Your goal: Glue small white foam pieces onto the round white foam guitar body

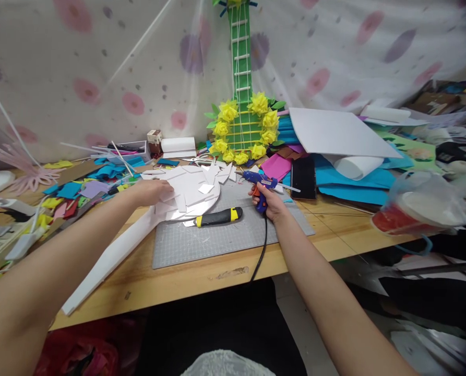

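My right hand (270, 201) grips a blue glue gun (261, 184) with orange parts, its nozzle pointing left and a clear glue stick out its back. My left hand (151, 192) lies over a white board cutout with a round body and long neck (115, 258). Its fingers are together and bent down; what is under the fingertips is hidden. Several loose white board scraps (206, 188) are heaped on the round part. Just in front, a black and yellow utility knife (219, 216) rests with its blade out on the grey cutting mat (201, 243).
A green paper guitar with yellow flowers (242, 125) leans at the back. Scissors (195, 160) lie before it. Coloured scraps (76, 189) cover the left side. White board (338, 130), a black phone-like slab (303, 178) and a bagged red cup (403, 214) are rightward. The glue gun's cord (262, 250) hangs over the edge.
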The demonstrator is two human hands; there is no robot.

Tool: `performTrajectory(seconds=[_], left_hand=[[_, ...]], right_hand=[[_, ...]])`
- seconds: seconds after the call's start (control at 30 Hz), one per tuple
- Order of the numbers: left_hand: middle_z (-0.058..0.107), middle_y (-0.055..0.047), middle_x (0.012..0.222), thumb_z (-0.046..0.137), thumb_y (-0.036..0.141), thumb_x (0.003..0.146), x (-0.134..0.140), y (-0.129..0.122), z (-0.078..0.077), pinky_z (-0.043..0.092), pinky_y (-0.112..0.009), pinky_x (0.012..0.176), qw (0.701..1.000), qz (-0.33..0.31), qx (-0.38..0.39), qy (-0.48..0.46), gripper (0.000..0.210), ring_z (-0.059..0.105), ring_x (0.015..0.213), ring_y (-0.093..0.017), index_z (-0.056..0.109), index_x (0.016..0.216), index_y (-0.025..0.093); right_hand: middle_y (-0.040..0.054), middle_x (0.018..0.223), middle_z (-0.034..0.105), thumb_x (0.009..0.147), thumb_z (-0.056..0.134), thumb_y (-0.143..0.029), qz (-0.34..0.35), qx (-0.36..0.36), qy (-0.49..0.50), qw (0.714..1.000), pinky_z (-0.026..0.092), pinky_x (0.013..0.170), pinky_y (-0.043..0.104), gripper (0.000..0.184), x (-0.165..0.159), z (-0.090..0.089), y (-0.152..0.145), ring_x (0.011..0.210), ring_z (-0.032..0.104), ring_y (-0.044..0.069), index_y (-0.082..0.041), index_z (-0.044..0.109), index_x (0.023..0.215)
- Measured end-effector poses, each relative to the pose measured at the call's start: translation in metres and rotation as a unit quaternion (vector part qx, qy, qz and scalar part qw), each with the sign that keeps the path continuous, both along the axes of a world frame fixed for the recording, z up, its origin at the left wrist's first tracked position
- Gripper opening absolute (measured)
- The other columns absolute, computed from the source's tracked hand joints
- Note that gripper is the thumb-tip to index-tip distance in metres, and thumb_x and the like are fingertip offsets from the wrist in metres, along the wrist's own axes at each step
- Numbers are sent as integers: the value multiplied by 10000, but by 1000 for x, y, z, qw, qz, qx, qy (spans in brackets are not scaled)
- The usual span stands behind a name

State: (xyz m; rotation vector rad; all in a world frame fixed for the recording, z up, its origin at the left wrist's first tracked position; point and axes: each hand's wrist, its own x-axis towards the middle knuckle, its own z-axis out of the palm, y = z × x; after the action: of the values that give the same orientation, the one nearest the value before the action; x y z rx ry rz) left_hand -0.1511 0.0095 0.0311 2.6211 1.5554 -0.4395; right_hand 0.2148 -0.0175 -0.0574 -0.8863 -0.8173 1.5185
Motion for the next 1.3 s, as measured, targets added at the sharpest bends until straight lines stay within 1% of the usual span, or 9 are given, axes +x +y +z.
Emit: performTrajectory(seconds=[0.1, 0.23, 0.37, 0.43, 0.57, 0.73, 0.9, 1.07, 1.3], left_hand=[[527, -24, 1309, 398, 55, 622, -2, 0, 2, 418, -270, 910, 1000, -12, 8, -7, 620, 516, 1144, -193, 565, 1196, 222], [569, -17, 1247, 371, 30, 613, -3, -4, 4, 413, -260, 921, 999, 12, 23, -18, 588, 518, 1142, -179, 602, 1120, 217], [607, -18, 1176, 373, 21, 593, -4, -5, -1, 424, -251, 898, 1000, 19, 9, -23, 549, 544, 1093, -175, 634, 1035, 215], [612, -21, 1159, 379, 30, 588, -4, -4, -4, 427, -254, 894, 999, 23, 11, -28, 543, 542, 1088, -178, 635, 1030, 215], [569, -51, 1231, 401, 70, 593, -4, -3, -4, 425, -277, 905, 999, 17, 7, -38, 619, 518, 1111, -195, 571, 1177, 187], [548, -53, 1272, 493, 164, 569, -3, -7, -1, 362, -325, 988, 1000, -13, -18, 2, 707, 400, 1215, -249, 499, 1275, 191], [544, -80, 1265, 541, 271, 611, -3, -10, -1, 342, -378, 994, 999, -33, -20, -12, 629, 391, 1200, -279, 528, 1235, 194], [566, -70, 1228, 565, 283, 629, -2, -12, 0, 351, -379, 979, 999, -17, -20, -30, 571, 403, 1182, -273, 547, 1197, 225], [564, -81, 1223, 558, 295, 632, -4, -10, -2, 351, -362, 975, 999, -37, -13, -14, 587, 407, 1173, -267, 550, 1209, 191]], right_hand=[[-12, 623, 628, 603, 767, -459, 1, -2, 1, 1000, 388, 398, 160, 363, 0, 1, 0, 426, 440, 31, -161, 590, 708], [-11, 629, 628, 596, 768, -469, 9, -2, -2, 1000, 391, 404, 160, 370, 0, -1, 2, 433, 440, 31, -160, 593, 703], [-10, 648, 634, 621, 752, -468, 6, 2, -10, 1000, 391, 407, 170, 352, 1, -3, 2, 433, 438, 35, -169, 596, 724], [-11, 646, 632, 628, 747, -469, 6, 2, -13, 1000, 391, 408, 170, 349, 1, -3, 2, 432, 437, 35, -171, 590, 722], [-16, 626, 625, 615, 757, -472, 6, 0, -9, 1000, 389, 406, 163, 364, 0, -1, 1, 430, 435, 33, -168, 583, 712], [-13, 623, 630, 597, 769, -468, 5, 1, -4, 1000, 394, 404, 159, 368, 0, -1, 1, 431, 437, 33, -167, 592, 713], [-10, 622, 632, 599, 768, -471, 7, 7, -6, 1000, 391, 397, 158, 365, 1, -3, 2, 425, 432, 33, -169, 593, 708], [-6, 632, 636, 622, 756, -464, 3, 10, -8, 1000, 391, 395, 164, 355, 0, -2, 1, 422, 441, 38, -169, 582, 717], [-3, 624, 636, 613, 764, -454, -5, 6, -5, 1000, 396, 395, 161, 355, 0, -1, 1, 422, 440, 37, -162, 592, 720]])
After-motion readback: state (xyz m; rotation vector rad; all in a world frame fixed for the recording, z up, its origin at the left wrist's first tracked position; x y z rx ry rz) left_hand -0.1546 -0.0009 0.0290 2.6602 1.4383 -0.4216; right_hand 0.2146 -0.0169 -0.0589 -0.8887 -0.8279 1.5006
